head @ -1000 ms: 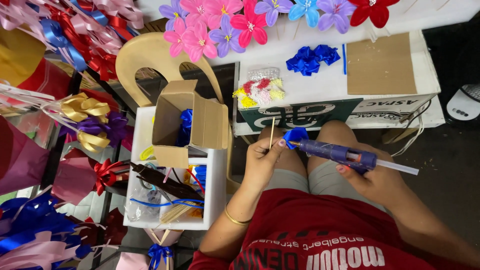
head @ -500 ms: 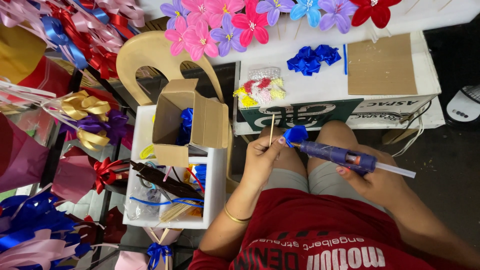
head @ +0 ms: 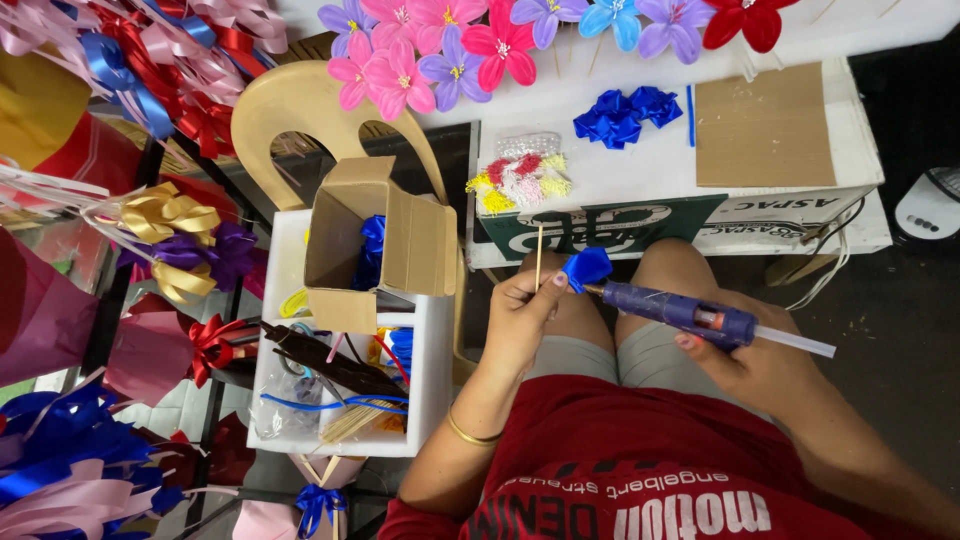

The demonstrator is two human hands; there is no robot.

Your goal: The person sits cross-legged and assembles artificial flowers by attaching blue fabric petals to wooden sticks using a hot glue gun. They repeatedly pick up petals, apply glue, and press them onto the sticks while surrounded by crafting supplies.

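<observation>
My left hand (head: 522, 312) pinches a thin wooden stick (head: 539, 255) and a small blue petal (head: 586, 267) above my knees. My right hand (head: 745, 360) grips a purple glue gun (head: 680, 312) with a clear glue stick poking out of its back. The gun's nozzle touches the blue petal. A low white table (head: 650, 180) lies just beyond my knees. On it are blue petal pieces (head: 625, 112), a cardboard sheet (head: 765, 125) and a bag of red and yellow stamens (head: 518, 180).
A row of pink, purple, blue and red fabric flowers (head: 500, 35) lines the table's far edge. To my left a white bin (head: 345, 360) holds an open cardboard box (head: 375, 245), sticks and wire. Ribbon bows (head: 165, 225) and wrapped bouquets crowd the far left.
The glue gun's nozzle has stayed against the blue petal; both hands have shifted only slightly.
</observation>
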